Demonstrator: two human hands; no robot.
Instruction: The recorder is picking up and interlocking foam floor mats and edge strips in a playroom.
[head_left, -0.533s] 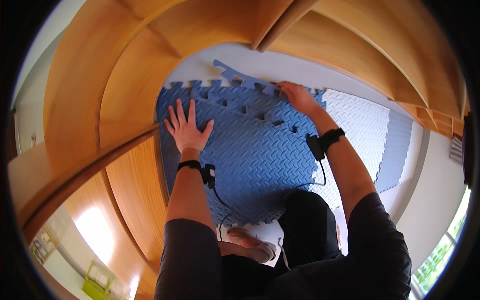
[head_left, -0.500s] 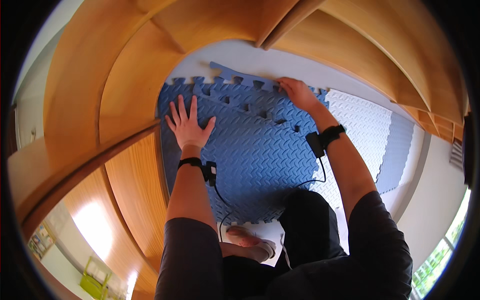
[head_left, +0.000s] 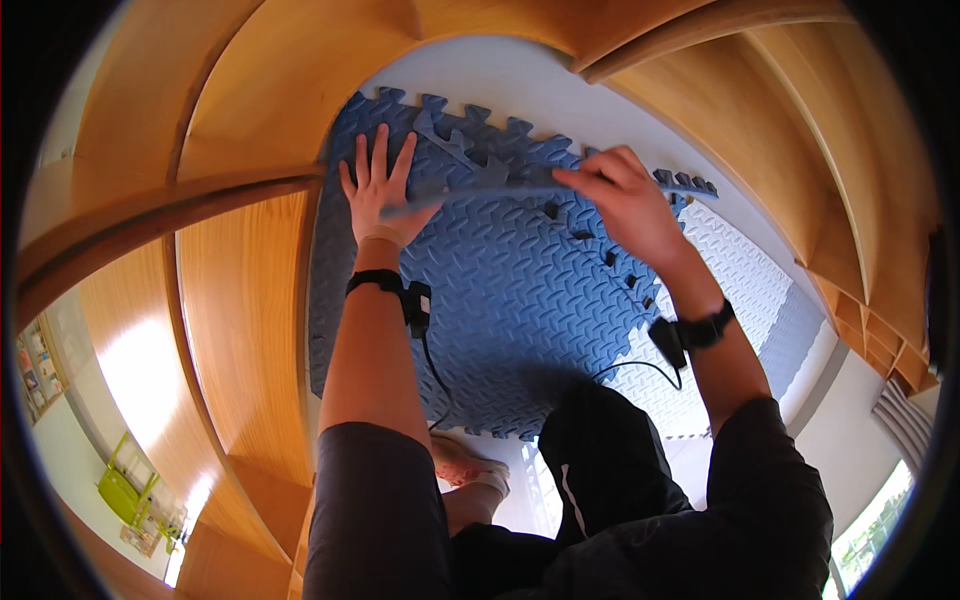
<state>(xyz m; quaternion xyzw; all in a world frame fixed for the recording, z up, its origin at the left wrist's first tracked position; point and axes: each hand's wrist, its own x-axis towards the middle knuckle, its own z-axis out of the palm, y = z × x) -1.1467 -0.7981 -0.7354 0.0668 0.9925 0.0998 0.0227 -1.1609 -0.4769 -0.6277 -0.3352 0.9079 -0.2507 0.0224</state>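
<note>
While the left hand [head_left: 372,195] lies flat on the blue mat [head_left: 500,285], fingers spread and grip released, the right hand [head_left: 632,205] pinches a thin blue strip [head_left: 495,192], which is raised above the mat and extends to both sides of the fingers.

Wooden shelving [head_left: 740,100] beside pale floor [head_left: 480,68]
</note>
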